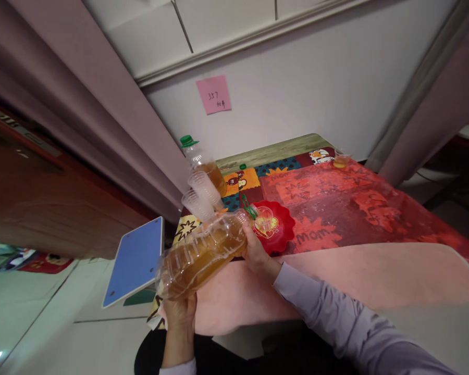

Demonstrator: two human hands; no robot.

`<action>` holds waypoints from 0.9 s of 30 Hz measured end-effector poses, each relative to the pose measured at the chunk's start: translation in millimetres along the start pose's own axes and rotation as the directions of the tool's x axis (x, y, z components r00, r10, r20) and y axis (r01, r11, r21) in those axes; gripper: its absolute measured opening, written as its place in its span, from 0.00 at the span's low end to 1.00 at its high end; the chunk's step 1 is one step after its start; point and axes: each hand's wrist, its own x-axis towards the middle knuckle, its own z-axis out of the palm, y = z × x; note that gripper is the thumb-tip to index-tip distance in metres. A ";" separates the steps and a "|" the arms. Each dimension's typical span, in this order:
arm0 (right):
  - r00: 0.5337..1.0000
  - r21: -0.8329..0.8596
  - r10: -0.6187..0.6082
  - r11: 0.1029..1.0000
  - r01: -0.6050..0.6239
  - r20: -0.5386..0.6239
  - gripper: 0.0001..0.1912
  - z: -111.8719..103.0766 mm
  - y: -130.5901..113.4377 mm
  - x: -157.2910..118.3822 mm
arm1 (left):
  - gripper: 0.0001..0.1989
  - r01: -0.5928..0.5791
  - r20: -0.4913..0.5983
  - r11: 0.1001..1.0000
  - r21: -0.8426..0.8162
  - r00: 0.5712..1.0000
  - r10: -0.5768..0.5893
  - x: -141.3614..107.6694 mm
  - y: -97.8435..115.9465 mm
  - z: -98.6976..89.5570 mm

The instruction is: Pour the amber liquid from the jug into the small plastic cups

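A large clear plastic bottle [203, 252] of amber liquid lies tilted in both my hands, its neck towards the right. My left hand [180, 310] grips it from below near the base. Around the neck end, my right hand [255, 249] is closed, partly hiding the mouth. Just beyond the mouth, a clear plastic cup [264, 217] sits in a red scalloped dish [286, 232]. A green plastic piece [248, 207] shows by the bottle neck, at the dish's edge. Whether liquid is flowing I cannot tell.
Behind the bottle are stacked clear cups [203, 197] and a second bottle [216, 176] with a green cap. A small green cap [243, 166] lies farther back. At the table's far right corner stands a cup with some amber liquid [340, 160]. A blue board [135, 260] is at left.
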 end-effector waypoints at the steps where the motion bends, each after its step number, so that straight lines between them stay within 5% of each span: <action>1: 1.000 -0.001 0.007 1.000 -0.007 0.001 0.40 -0.3 -0.2 -0.2 | 0.19 0.005 -0.012 1.000 0.009 1.000 -0.005 -0.1 0.2 0.5; 27: 1.000 0.023 -0.005 1.000 0.005 0.017 0.41 0.4 -1.0 -1.4 | 0.20 0.027 -0.012 0.998 0.056 1.000 -0.026 -3.1 3.5 1.3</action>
